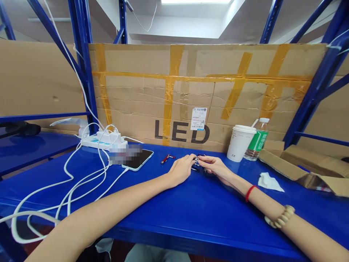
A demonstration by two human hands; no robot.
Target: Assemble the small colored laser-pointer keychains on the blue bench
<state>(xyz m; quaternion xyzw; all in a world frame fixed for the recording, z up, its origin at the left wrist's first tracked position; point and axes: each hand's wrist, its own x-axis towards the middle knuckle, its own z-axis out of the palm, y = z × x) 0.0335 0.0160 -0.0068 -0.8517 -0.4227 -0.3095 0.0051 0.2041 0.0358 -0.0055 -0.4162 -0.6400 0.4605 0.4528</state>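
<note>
My left hand (182, 169) and my right hand (217, 168) meet over the middle of the blue table. Both have their fingertips pinched on a small shiny metal piece (196, 159), too small for me to name. Under and between the fingers lie a few small dark pieces (195, 169), partly hidden by my hands. To the left of my left hand, a slim red item with a silver part (167, 159) lies bent on the table, untouched.
A phone (140, 160) and a white power strip (103, 141) with looping white cables (71, 194) lie left. At right stand a white paper cup (239, 143), a green-labelled bottle (257, 142), a crumpled tissue (269, 181) and an open cardboard box (289, 163). A large carton (131, 98) stands behind.
</note>
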